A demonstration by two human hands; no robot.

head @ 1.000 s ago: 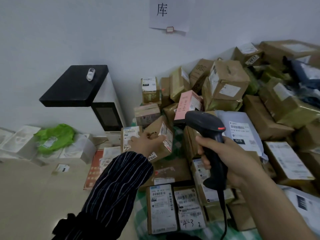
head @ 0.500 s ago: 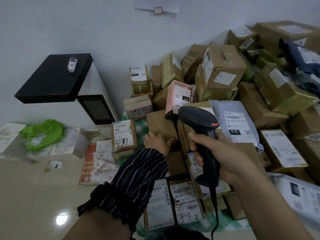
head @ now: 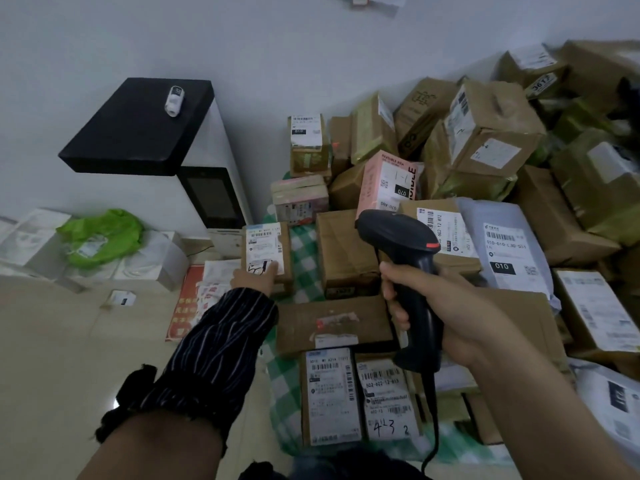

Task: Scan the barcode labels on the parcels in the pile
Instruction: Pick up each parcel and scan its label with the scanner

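A pile of brown cardboard parcels fills the right side, with a pink box and a grey mailer bag among them. My right hand grips the handle of a black barcode scanner, whose head hangs over a plain brown box. My left hand, in a striped sleeve, holds the lower end of a small labelled parcel at the pile's left edge, thumb on its white label. Two labelled parcels lie flat at the front.
A green-and-white checked cloth lies under the pile. A white cabinet with a black top stands against the wall at left. Beside it are a green bag and white boxes. Beige floor spreads lower left.
My left hand has let go of a brown box and moved left onto the small labelled parcel. The scanner stays in my right hand, roughly in place.
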